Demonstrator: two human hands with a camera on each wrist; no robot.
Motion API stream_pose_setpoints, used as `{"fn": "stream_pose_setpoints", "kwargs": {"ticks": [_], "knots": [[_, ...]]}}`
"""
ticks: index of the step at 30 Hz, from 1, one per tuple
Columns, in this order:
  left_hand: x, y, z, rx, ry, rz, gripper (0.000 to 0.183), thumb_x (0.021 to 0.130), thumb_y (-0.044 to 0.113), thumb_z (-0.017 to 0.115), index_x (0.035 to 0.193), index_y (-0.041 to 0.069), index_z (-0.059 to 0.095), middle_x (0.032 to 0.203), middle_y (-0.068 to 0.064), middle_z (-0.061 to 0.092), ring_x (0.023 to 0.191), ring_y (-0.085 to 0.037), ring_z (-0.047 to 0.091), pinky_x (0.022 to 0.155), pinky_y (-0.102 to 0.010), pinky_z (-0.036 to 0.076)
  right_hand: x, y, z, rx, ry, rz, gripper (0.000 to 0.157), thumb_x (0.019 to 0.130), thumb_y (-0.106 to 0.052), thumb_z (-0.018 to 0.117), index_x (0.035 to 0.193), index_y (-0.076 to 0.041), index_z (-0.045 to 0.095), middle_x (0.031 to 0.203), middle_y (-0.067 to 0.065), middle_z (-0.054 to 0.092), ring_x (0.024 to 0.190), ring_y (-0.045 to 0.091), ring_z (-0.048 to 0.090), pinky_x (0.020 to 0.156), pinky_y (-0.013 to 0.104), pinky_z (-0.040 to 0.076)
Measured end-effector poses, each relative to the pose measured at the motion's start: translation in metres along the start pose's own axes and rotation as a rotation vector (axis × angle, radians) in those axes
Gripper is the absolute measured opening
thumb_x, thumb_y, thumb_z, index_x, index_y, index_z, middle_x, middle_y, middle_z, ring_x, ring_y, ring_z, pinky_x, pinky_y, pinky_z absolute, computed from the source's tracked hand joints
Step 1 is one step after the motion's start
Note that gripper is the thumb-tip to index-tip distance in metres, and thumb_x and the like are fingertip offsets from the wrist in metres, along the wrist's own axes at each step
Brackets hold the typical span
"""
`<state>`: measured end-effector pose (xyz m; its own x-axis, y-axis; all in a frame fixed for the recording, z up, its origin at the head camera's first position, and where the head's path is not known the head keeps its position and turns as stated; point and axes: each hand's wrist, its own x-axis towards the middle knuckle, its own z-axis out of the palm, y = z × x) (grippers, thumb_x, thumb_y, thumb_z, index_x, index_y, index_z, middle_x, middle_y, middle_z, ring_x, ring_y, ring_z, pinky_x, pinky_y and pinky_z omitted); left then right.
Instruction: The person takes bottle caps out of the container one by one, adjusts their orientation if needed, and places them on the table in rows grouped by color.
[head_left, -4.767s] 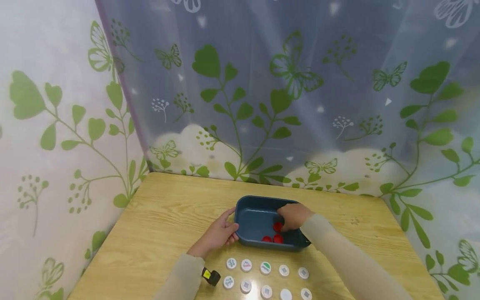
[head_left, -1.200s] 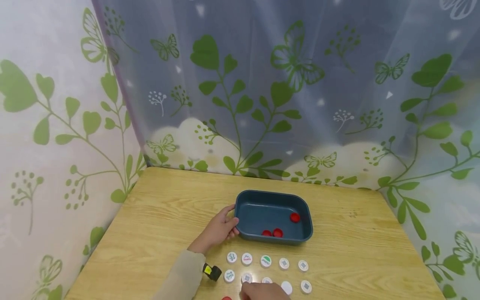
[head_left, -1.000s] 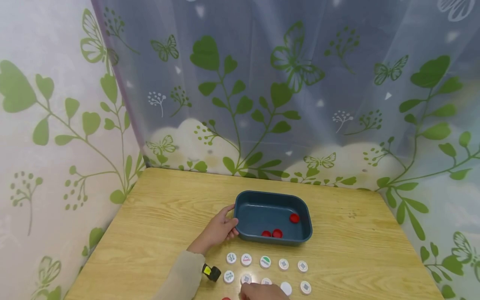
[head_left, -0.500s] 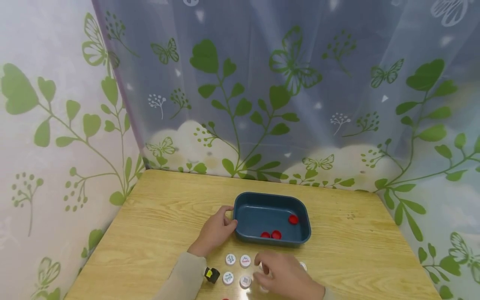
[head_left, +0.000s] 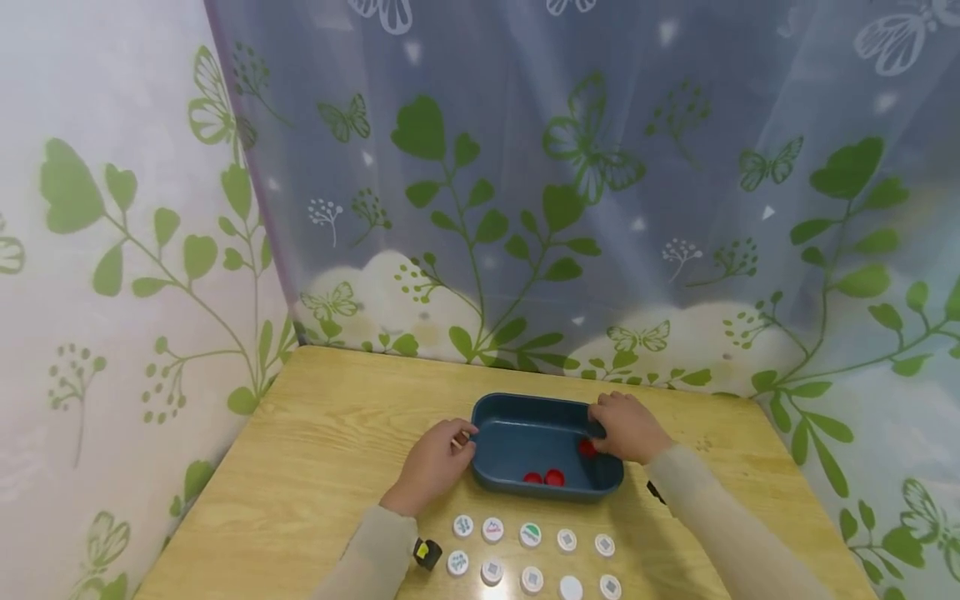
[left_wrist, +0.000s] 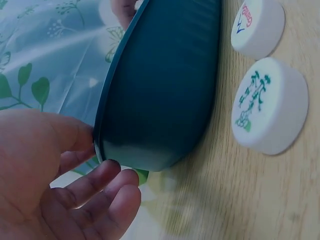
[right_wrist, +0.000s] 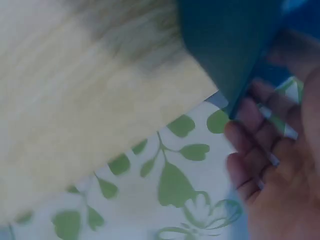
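Note:
A dark blue plastic bin (head_left: 517, 433) stands on the wooden table. At its left end my left hand (head_left: 431, 467) pinches the rim; the left wrist view puts the fingertips (left_wrist: 111, 167) at the edge. My right hand (head_left: 630, 429) grips the right end, with the thumb inside and the fingers (right_wrist: 250, 115) outside, blurred in the right wrist view. Inside the bin lie three red bottle caps, one red cap (head_left: 587, 448) partly behind the right thumb and another (head_left: 554, 477) by the near wall. Two rows of white bottle caps (head_left: 530, 534) lie in front, some with printed tops.
The wooden table (head_left: 360, 400) ends at a patterned curtain (head_left: 495, 250) behind, with similar cloth (head_left: 150, 292) along the left side and more on the right. Black wrist straps (head_left: 427, 553) show at the sleeves.
The right hand has gone from the white caps, over the rows, to the bin's right end. The left hand stays at the left end. The red cap at the bottom edge has left view.

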<state>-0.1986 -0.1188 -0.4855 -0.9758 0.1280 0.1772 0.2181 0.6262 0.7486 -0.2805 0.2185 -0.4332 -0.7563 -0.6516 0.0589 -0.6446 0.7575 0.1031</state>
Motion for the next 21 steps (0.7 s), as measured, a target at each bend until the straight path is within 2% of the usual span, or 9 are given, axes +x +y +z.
{"fn": "stream_pose_setpoints", "kwargs": {"ticks": [4,6,8,10,14,21], "knots": [[-0.001,-0.002,0.001,-0.018,-0.008,-0.018,0.02,0.102,0.02,0.065,0.12,0.014,0.071,0.096,0.006,0.065,0.085,-0.012,0.06,0.076,-0.032,0.051,0.006,0.004,0.012,-0.132,-0.009,-0.142,0.036,0.077,-0.039,0.09,0.095,-0.013,0.073,0.093,0.005,0.06,0.096,0.03,0.055,0.095,0.051,0.044],[0.0,-0.003,0.001,-0.03,-0.01,-0.025,0.018,0.102,0.019,0.064,0.119,0.015,0.07,0.094,0.006,0.065,0.083,-0.011,0.06,0.074,-0.032,0.051,0.009,0.004,0.019,-0.18,-0.006,-0.171,0.039,0.075,-0.042,0.091,0.096,-0.014,0.074,0.098,0.007,0.062,0.106,0.034,0.055,0.107,0.057,0.039],[0.0,-0.003,0.001,-0.043,-0.016,-0.033,0.019,0.103,0.02,0.063,0.12,0.015,0.07,0.091,0.007,0.065,0.079,-0.011,0.06,0.072,-0.032,0.05,0.01,0.004,0.025,-0.189,-0.002,-0.18,0.041,0.072,-0.041,0.093,0.097,-0.013,0.075,0.101,0.009,0.064,0.114,0.038,0.055,0.114,0.062,0.033],[0.0,-0.004,0.002,-0.05,-0.024,-0.043,0.019,0.104,0.02,0.062,0.121,0.015,0.069,0.087,0.007,0.063,0.074,-0.01,0.058,0.068,-0.03,0.049,0.009,0.004,0.029,-0.174,-0.004,-0.177,0.04,0.071,-0.039,0.094,0.096,-0.013,0.076,0.101,0.009,0.065,0.117,0.042,0.055,0.114,0.065,0.031],[-0.001,-0.005,0.003,-0.062,-0.036,-0.048,0.02,0.105,0.02,0.061,0.123,0.015,0.068,0.078,0.006,0.056,0.065,-0.011,0.052,0.062,-0.028,0.044,0.006,0.002,0.034,-0.129,0.015,-0.17,0.036,0.072,-0.032,0.095,0.097,-0.013,0.078,0.095,0.008,0.071,0.116,0.047,0.057,0.11,0.065,0.036],[-0.002,-0.005,0.003,-0.082,-0.033,-0.045,0.019,0.105,0.02,0.061,0.123,0.015,0.067,0.074,0.006,0.051,0.061,-0.01,0.049,0.06,-0.026,0.041,0.007,-0.004,0.032,-0.114,0.004,-0.127,0.028,0.077,-0.027,0.092,0.097,-0.013,0.078,0.093,0.009,0.073,0.118,0.05,0.057,0.11,0.064,0.037]]}}
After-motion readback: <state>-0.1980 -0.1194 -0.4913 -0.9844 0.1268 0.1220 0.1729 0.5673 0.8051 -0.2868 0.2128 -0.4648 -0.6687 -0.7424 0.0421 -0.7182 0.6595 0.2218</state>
